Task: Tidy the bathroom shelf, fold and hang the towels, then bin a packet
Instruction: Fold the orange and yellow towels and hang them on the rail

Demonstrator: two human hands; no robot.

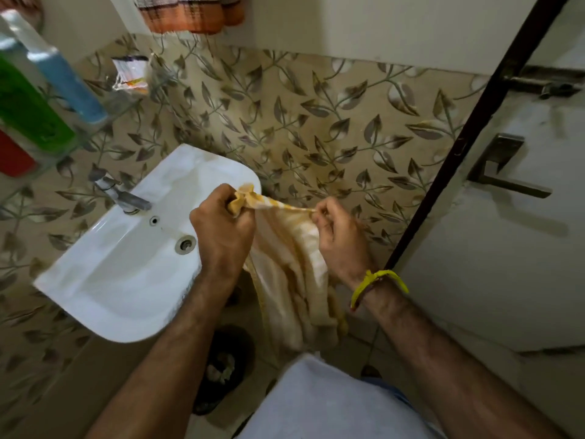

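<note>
A cream and yellow towel (294, 280) hangs between my hands, to the right of the sink. My left hand (221, 223) is closed on a bunched corner of it. My right hand (338, 236) pinches the top edge a little to the right, so that edge is stretched between them. A second towel (190, 14), orange and dark striped, hangs at the top of the wall. A glass shelf (95, 128) at the upper left carries a blue bottle (66, 77), a green bottle (28, 112) and a red item (12, 156). A crumpled packet (131, 72) lies at the shelf's far end.
The white sink (104, 274) with its tap (126, 196) juts out at the left. A dark bin (221, 369) with scraps in it stands on the floor below the sink. The white door (506, 248) with a lever handle (506, 175) is close on the right.
</note>
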